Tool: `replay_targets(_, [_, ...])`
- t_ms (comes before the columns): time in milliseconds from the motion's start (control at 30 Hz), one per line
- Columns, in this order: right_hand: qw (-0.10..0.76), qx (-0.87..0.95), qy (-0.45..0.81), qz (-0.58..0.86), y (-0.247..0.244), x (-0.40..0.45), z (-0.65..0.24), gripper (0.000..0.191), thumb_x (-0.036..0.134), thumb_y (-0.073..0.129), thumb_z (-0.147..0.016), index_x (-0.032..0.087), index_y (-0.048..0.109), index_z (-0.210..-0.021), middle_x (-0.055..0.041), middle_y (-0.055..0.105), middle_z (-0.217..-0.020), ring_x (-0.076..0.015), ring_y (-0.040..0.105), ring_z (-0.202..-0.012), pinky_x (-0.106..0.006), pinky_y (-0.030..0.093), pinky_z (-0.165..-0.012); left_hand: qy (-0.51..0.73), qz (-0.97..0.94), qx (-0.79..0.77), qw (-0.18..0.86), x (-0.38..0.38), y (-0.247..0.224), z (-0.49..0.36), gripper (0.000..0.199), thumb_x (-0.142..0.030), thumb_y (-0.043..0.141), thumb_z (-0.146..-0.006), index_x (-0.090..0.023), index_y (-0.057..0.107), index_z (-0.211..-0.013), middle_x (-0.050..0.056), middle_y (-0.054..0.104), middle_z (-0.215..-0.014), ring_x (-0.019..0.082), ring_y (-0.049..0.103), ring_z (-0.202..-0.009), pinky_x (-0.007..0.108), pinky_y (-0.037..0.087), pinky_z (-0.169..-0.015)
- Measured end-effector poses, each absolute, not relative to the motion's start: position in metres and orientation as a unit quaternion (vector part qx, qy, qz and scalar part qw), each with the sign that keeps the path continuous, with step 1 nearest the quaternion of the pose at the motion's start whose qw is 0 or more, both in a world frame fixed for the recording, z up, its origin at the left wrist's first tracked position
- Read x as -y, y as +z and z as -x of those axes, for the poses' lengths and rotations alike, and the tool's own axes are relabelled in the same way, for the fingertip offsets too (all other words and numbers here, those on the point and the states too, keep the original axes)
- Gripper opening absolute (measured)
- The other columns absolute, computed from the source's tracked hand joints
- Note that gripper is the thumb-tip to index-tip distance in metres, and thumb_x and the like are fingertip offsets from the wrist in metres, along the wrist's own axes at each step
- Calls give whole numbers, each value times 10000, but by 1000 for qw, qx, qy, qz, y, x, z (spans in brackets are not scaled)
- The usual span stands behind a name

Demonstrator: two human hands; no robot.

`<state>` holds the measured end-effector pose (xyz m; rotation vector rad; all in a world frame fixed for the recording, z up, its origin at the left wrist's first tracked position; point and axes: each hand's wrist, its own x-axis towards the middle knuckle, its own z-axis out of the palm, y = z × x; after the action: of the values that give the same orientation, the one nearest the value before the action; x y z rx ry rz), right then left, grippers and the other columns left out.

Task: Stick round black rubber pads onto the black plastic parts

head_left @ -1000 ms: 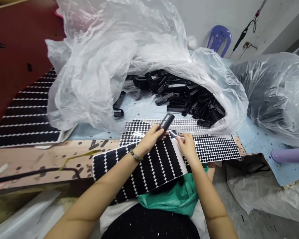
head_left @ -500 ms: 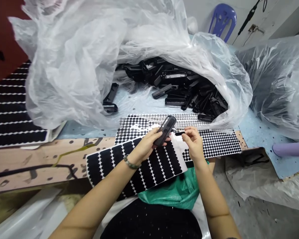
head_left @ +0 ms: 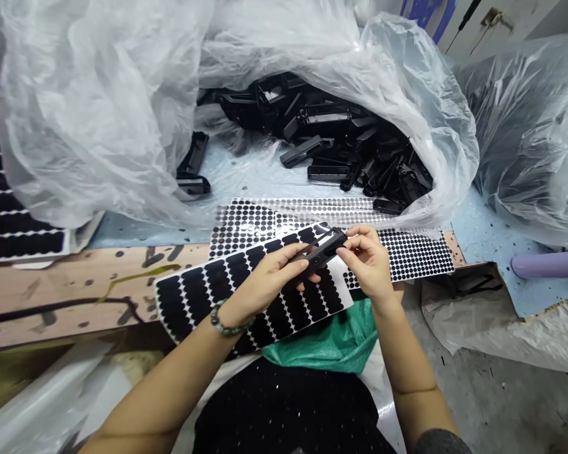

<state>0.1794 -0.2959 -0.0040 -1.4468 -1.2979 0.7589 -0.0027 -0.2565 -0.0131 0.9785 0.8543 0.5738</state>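
My left hand is closed around a long black plastic part, tilted up to the right. The closed fingers of my right hand are at the part's upper right end; whatever small thing they may pinch is hidden. Under my hands lies a white sheet with rows of large black stickers. Behind it is a sheet of small black dots, and another dotted sheet shows to the right.
Many similar black parts lie in an open clear plastic bag. A second filled bag and a purple cylinder are at right. Green cloth hangs below the sheet.
My right hand has moved from beside the black part to its end, and the part is tilted lower. The view has shifted, so the bags sit higher in it.
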Motion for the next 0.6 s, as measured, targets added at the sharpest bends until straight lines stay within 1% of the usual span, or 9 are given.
replay_targets(133, [503, 552, 279, 604, -5, 298, -177, 177, 325, 655, -804, 213, 615, -673, -44, 568, -940, -161, 567, -802, -299, 524, -628, 267, -456, -393, 753, 260, -14, 3, 375, -361, 690, -736, -148, 641, -1041, 49, 683, -904, 200, 709, -724, 232, 505, -511])
replay_targets(233, [497, 565, 223, 620, -6, 302, -173, 150, 300, 641, -827, 212, 617, -708, -46, 571, -938, -154, 570, -769, -288, 533, -591, 276, -456, -392, 750, 264, -14, 1, 381, -379, 694, -736, -150, 638, -1035, 47, 683, -894, 202, 711, -726, 228, 508, -506])
replay_targets(333, [486, 575, 145, 642, -10, 306, -167, 114, 304, 624, -854, 219, 633, -778, -54, 569, -993, -146, 570, -744, -311, 562, -624, 287, -439, -395, 754, 269, -14, -2, 412, -406, 698, -737, -155, 621, -1054, 54, 679, -947, 196, 710, -722, 229, 517, -509])
replay_targets(400, [493, 570, 122, 646, -13, 308, -164, 103, 328, 617, -862, 234, 644, -893, -68, 548, -1108, -150, 580, -779, -334, 581, -671, 291, -423, -398, 760, 271, -13, -2, 428, -425, 703, -734, -155, 609, -1052, 62, 672, -988, 196, 712, -728, 239, 532, -528])
replay_targets(500, [523, 538, 171, 639, -18, 309, -162, 260, 357, 599, -870, 281, 592, -1118, -73, 502, -1225, -153, 586, -852, -342, 592, -742, 282, -404, -393, 776, 274, -10, -2, 415, -428, 716, -729, -152, 606, -1019, 67, 663, -1001, 214, 719, -760, 263, 556, -572])
replay_targets(533, [533, 522, 198, 635, -19, 309, -162, 300, 363, 595, -870, 293, 569, -1161, -71, 500, -1231, -152, 586, -865, -342, 590, -772, 276, -398, -388, 784, 274, -9, -1, 408, -420, 725, -724, -154, 606, -1009, 66, 661, -998, 220, 721, -771, 269, 562, -584])
replay_targets(600, [552, 491, 255, 624, -19, 309, -162, 348, 376, 611, -854, 301, 547, -1187, -67, 513, -1228, -153, 594, -898, -350, 579, -837, 265, -384, -377, 800, 274, -9, 1, 396, -402, 741, -715, -162, 601, -998, 64, 660, -998, 227, 723, -788, 276, 570, -600])
